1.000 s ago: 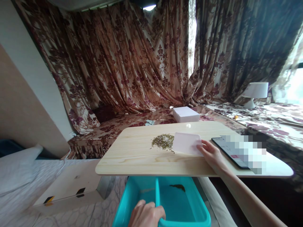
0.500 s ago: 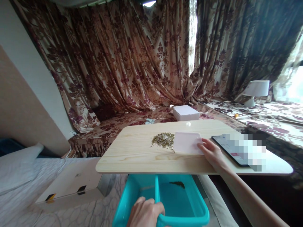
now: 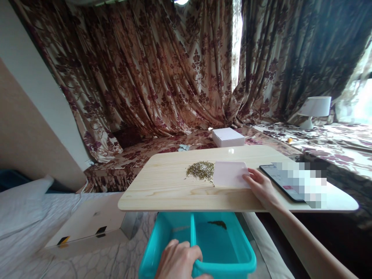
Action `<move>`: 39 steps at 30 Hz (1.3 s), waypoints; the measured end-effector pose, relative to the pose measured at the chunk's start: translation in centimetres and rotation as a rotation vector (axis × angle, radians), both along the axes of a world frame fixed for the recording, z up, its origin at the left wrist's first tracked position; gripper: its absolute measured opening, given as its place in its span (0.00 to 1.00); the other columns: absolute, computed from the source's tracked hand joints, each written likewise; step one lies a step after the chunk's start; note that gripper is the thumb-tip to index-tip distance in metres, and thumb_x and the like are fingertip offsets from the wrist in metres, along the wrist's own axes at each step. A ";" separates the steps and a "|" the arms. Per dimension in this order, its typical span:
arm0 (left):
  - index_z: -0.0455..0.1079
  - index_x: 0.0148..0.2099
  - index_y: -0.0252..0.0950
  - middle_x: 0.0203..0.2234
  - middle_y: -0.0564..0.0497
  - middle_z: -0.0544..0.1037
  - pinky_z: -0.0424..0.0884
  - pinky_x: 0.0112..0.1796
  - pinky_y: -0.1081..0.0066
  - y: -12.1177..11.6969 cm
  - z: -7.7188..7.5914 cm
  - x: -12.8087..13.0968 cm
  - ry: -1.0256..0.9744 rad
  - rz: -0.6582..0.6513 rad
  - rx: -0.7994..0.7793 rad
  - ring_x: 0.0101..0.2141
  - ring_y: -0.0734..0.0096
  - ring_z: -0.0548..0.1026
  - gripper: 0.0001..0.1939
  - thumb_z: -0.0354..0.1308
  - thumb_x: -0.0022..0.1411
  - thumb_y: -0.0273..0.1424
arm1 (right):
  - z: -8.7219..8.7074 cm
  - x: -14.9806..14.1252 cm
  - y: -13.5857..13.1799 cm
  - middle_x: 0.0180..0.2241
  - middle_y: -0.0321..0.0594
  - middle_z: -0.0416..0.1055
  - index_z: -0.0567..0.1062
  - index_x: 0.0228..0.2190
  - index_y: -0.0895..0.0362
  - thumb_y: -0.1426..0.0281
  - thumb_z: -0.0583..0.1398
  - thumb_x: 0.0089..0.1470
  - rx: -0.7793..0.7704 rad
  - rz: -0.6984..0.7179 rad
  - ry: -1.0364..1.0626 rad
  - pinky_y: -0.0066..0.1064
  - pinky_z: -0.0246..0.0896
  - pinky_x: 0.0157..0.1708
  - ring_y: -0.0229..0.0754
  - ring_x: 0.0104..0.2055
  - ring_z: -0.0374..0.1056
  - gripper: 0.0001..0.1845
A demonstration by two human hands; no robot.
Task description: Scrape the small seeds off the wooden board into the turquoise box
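Holding grains (image 3: 219, 224) in its right compartment (image 3: 216, 246), the bin (image 3: 228, 267) is clamped by left grip (image 3: 179, 259), right grip (image 3: 261, 188) pinching card (image 3: 230, 174).

A pile of green and pale grains (image 3: 200, 171) lies left of centre on the light wooden round-cornered counter (image 3: 157, 195). Just right of it is a white rectangular thin sheet (image 3: 231, 174), and further right a black-edged rectangular tablet (image 3: 280, 182). Before the counter, lower down, sits a turquoise rectangular plastic tub (image 3: 226, 267); a dark green loose clump (image 3: 219, 224) lies in its right compartment. Left of the tub, a white flat rectangular carton (image 3: 87, 221) rests on the pale patterned cloth-covered bed (image 3: 95, 261). Behind the counter is a white rectangular lidded box (image 3: 228, 136); a white drum-shaded lamp (image 3: 316, 107) stands at far right.
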State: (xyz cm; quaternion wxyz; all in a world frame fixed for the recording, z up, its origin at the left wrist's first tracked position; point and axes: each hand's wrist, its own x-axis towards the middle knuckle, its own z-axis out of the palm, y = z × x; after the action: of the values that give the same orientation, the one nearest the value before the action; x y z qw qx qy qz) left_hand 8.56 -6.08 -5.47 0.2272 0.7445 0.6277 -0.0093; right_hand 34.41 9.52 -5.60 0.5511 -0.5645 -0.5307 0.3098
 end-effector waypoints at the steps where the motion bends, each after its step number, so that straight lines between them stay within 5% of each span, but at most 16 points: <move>1: 0.72 0.40 0.43 0.35 0.52 0.72 0.58 0.42 0.66 0.0 0.0 0.0 -0.006 0.002 -0.002 0.41 0.58 0.65 0.15 0.61 0.51 0.43 | 0.0 0.0 0.0 0.32 0.43 0.77 0.73 0.38 0.58 0.63 0.58 0.42 -0.001 -0.003 0.010 0.35 0.64 0.37 0.48 0.37 0.72 0.19; 24: 0.73 0.41 0.44 0.37 0.51 0.73 0.54 0.50 0.63 -0.2 -0.6 -0.4 -0.099 0.050 0.020 0.48 0.54 0.63 0.17 0.63 0.48 0.42 | -0.4 0.2 0.2 0.30 0.42 0.78 0.72 0.37 0.58 0.64 0.59 0.42 0.033 0.000 -0.005 0.34 0.64 0.35 0.46 0.34 0.72 0.17; 39: 0.72 0.40 0.42 0.35 0.51 0.72 0.57 0.47 0.63 -0.3 -1.1 -0.7 -0.110 0.008 0.042 0.44 0.56 0.65 0.16 0.62 0.49 0.43 | -0.4 0.3 0.2 0.32 0.43 0.77 0.72 0.37 0.58 0.64 0.59 0.42 0.014 0.006 0.000 0.34 0.64 0.37 0.47 0.36 0.72 0.18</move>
State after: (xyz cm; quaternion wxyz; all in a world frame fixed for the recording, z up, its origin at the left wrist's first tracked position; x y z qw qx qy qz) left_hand 7.88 -6.35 -6.52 0.2458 0.7460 0.6173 0.0456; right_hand 34.67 9.73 -5.99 0.5542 -0.5590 -0.5346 0.3076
